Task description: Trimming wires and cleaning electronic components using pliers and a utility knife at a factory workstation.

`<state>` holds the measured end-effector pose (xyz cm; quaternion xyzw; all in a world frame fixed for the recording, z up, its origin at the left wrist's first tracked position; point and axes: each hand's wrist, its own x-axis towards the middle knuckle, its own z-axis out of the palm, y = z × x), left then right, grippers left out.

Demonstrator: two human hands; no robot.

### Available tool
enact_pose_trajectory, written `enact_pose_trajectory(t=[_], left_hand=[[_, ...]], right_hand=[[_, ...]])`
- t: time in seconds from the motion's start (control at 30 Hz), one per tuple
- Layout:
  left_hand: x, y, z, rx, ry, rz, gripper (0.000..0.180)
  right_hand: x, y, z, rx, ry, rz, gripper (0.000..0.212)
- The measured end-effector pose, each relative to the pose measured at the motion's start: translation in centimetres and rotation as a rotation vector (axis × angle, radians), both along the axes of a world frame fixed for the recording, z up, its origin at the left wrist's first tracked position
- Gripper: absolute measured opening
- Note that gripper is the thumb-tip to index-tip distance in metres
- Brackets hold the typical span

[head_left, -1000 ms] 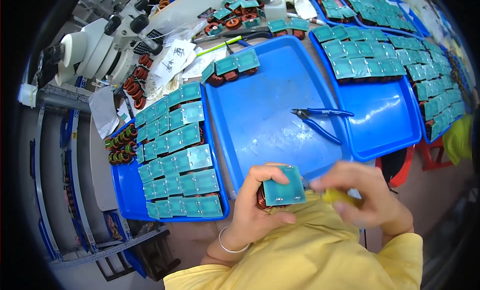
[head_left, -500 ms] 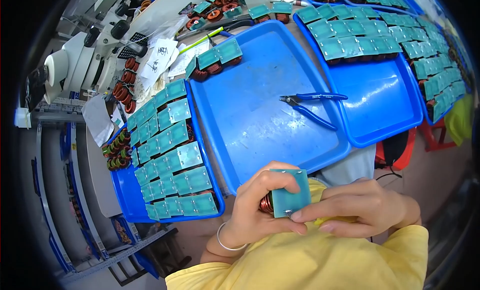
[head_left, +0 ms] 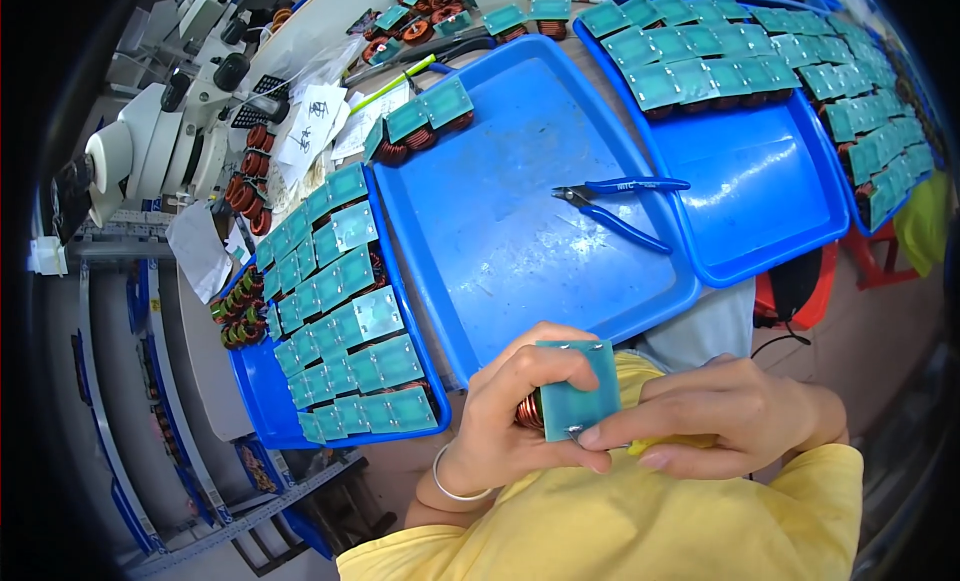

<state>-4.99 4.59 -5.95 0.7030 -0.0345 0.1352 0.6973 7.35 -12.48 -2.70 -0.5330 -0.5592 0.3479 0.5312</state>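
Note:
My left hand [head_left: 505, 406] is wrapped round a coil with a green circuit board [head_left: 580, 396] on it, held in front of my yellow shirt. Its copper winding [head_left: 530, 409] shows between fingers and board. My right hand [head_left: 715, 416] is curled, its index fingertip touching the board's lower edge beside short wire leads [head_left: 574, 431]. Anything pinched in those fingers is too small or hidden to make out. Beyond both hands, blue-handled cutting pliers [head_left: 620, 209] lie with jaws apart in the middle blue tray [head_left: 480, 251].
Left of it, a blue tray [head_left: 262, 381] holds rows of board-topped coils. Another such tray [head_left: 745, 216] stands at the right, with more behind. Several coils sit on the middle tray's far left corner. Microscopes [head_left: 150, 131], papers [head_left: 308, 131] and bare coils [head_left: 250, 196] occupy the far left.
The view has shifted slightly. Both hands keep nearly the same hold, and the board has tilted a little, with the right fingertip still at its lower edge.

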Motion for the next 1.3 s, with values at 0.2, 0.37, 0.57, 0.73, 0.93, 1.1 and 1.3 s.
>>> enact_pose_trajectory(t=[0.2,0.37,0.57,0.73,0.93,1.1,1.3], left_hand=[[-0.1,-0.1,0.3,0.044,0.003,0.024,0.057],[0.1,0.2,0.4,0.085,0.059,0.023,0.055],[-0.1,0.4,0.0,0.129,0.159,0.082,0.055],[0.1,-0.1,-0.3,0.084,0.165,0.11,0.056],[-0.2,-0.6,-0.3,-0.065,0.23,0.143,0.055],[0.0,-1.2,0.2,-0.16,0.284,0.233,0.065],[-0.2,-1.1,0.0,-0.189,0.268,0.217,0.069]], right_hand=[[0.1,-0.1,0.2,-0.003,0.022,-0.006,0.034],[0.2,-0.1,0.2,-0.028,0.067,-0.038,0.033],[0.2,0.2,-0.5,-0.085,0.099,-0.074,0.034],[0.0,0.4,-0.3,-0.043,-0.046,-0.162,0.037],[-0.2,0.1,-0.1,0.012,-0.242,-0.264,0.039],[-0.3,0.2,-0.3,0.067,-0.044,-0.286,0.038],[0.2,0.1,0.3,-0.078,0.053,-0.103,0.036]])
